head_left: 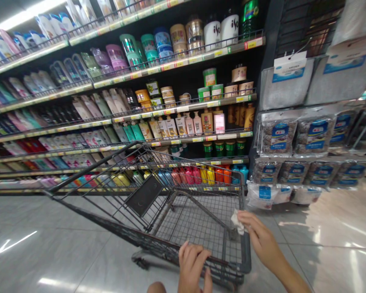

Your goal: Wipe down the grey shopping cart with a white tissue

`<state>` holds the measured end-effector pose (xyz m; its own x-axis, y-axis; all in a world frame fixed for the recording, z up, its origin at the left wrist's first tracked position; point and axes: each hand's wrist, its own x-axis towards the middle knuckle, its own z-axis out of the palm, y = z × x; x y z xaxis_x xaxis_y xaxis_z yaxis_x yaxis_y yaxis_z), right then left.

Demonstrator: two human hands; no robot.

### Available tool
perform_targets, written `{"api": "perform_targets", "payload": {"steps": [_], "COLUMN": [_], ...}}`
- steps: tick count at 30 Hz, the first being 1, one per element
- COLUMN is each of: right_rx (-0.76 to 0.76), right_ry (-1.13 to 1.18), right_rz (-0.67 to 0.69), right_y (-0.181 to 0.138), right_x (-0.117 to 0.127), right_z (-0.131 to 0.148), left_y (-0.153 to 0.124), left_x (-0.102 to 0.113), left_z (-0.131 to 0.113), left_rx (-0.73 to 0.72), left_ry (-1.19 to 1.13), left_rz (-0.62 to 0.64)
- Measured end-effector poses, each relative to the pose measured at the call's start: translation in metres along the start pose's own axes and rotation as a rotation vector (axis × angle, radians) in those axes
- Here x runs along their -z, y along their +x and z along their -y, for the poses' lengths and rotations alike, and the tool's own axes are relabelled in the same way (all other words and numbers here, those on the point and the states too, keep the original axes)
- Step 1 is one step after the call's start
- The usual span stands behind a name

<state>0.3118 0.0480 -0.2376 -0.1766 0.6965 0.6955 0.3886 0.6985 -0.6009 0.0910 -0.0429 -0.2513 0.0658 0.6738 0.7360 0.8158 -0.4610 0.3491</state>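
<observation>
A dark grey wire shopping cart [158,238] stands side-on before me on the tiled floor, its handle end at the left. At the near side, my left hand [192,266] is curled over the cart's top rail. My right hand [259,236] is at the cart's right end, fingers closed on a crumpled white tissue [238,223]. The tissue lies against the dark upright edge of that end. A black panel [144,194] with a moulded mark sits in the folding part near the handle. The wire basket holds nothing that I can see.
Shelves [183,140] of bottles and tubs run behind the cart. At the right, packs of scouring pads [279,136] and grey cloths [285,89] hang on hooks, close to the cart's end. A knee [156,287] shows at the bottom edge.
</observation>
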Motion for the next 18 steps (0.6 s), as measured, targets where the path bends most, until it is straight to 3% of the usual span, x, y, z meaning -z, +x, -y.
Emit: {"api": "perform_targets", "payload": {"steps": [4, 7, 10, 13, 15, 18], "right_rx": [-0.166, -0.400, -0.683, -0.894, -0.909, -0.700], "right_ry": [0.086, 0.170, 0.396, 0.647, 0.654, 0.392], "right_rz": [-0.022, -0.110, -0.174, -0.136, -0.086, -0.086], "right_y": [0.005, 0.006, 0.004, 0.001, -0.004, -0.014], "right_x": [0.002, 0.016, 0.035, 0.046, 0.045, 0.032], "right_z": [0.005, 0.021, 0.040, 0.053, 0.054, 0.050], "left_y": [0.000, 0.001, 0.005, 0.013, 0.016, 0.016], "left_x": [-0.001, -0.005, -0.005, -0.001, 0.001, -0.001], "left_z": [-0.002, -0.006, -0.010, -0.014, -0.016, -0.018], "left_rx": [0.015, 0.037, 0.059, 0.028, -0.012, 0.009], "left_ry": [0.073, 0.091, 0.077, 0.089, 0.103, 0.098], "left_rz": [0.040, 0.042, 0.039, 0.021, 0.032, 0.018]}}
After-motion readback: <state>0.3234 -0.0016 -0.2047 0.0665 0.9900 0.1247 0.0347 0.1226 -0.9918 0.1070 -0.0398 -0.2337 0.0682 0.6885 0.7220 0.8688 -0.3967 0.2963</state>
